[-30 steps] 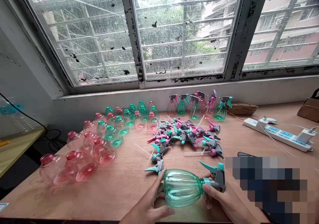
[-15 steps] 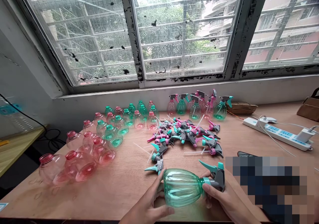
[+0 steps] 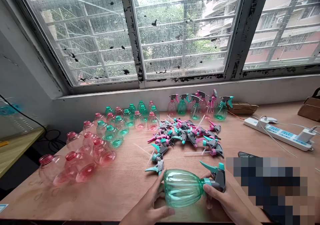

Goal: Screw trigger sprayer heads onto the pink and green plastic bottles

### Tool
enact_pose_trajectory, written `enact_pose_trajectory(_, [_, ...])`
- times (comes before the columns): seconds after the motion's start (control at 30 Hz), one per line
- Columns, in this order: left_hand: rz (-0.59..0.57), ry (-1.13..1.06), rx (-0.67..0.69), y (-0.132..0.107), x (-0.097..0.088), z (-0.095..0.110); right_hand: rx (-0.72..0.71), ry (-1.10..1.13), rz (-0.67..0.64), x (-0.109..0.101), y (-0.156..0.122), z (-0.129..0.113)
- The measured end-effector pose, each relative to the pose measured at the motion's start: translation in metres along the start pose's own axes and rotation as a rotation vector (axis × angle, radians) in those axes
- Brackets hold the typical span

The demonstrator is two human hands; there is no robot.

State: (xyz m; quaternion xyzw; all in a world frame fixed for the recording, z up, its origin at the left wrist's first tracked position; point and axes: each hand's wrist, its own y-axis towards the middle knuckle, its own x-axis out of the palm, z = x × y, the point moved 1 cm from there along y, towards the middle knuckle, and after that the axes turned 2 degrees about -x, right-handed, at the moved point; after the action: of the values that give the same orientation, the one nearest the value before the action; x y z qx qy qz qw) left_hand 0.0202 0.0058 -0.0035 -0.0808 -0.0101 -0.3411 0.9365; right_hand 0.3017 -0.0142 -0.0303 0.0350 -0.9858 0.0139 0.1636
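A green clear spray bottle (image 3: 183, 189) lies sideways in the air just above the table's front, its grey and teal trigger head (image 3: 219, 178) pointing right. My left hand (image 3: 153, 201) cups the bottle's base, thumb below and fingers behind it. At the neck, my right hand (image 3: 220, 196) pinches the teal collar between thumb and fingers. Just beyond the bottle lies a loose teal and grey spray head (image 3: 155, 167). Behind that spreads a pile of pink, teal and grey spray heads (image 3: 185, 131) with clear tubes.
Open-necked pink bottles (image 3: 80, 166) and green bottles (image 3: 113, 135) stand in rows at the left. Several bottles with spray heads (image 3: 196, 108) stand by the wall. A power strip (image 3: 278, 133) with cables lies at the right, near a phone edge (image 3: 246, 154) and a blurred-out patch.
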Motion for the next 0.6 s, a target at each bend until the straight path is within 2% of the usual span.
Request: enact_pose_trajectory(0.6, [0.019,0.005,-0.014,0.0011,-0.0006,0.0005,0.011,-0.003,-0.02,-0.0005,0.0004,-0.0016])
